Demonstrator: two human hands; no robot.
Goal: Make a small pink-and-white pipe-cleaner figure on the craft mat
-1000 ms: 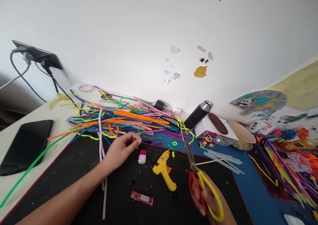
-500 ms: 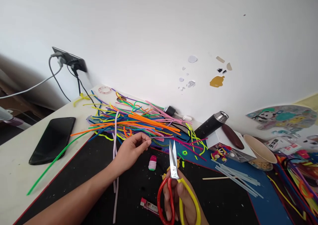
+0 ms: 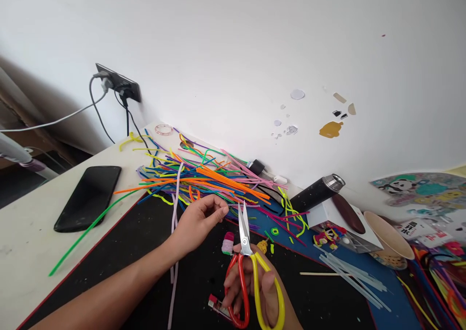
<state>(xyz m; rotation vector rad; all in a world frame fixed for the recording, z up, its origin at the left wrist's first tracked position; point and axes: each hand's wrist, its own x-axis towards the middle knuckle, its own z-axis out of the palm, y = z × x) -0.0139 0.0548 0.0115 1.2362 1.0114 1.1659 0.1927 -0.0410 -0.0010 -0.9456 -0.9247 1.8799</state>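
Fingertips pinched together, my left hand [image 3: 202, 221] is over the black mat [image 3: 145, 281], just in front of a heap of coloured pipe cleaners [image 3: 218, 177]. What it pinches, if anything, is too small to tell. My right hand [image 3: 267, 286] holds scissors [image 3: 245, 240] with one red and one yellow handle. Their blades point away from me, slightly parted, with the tips close to my left fingertips. Between the hands lies a small pink, white and green fuzzy roll [image 3: 228, 243]. A long pale purple pipe cleaner [image 3: 174, 272] runs past my left wrist.
On the left are a black phone [image 3: 88, 198] and a green pipe cleaner [image 3: 83, 240]. A black bottle [image 3: 315, 194], a white box [image 3: 327, 218] and a bowl [image 3: 388, 228] stand at the right. Pale sticks [image 3: 355, 274] lie nearer. A pink-capped tube [image 3: 216, 303] is partly behind the scissors.
The scissors in my right hand have moved left, closer to my left fingertips, and their blades look a little less spread. The whole view has shifted slightly.
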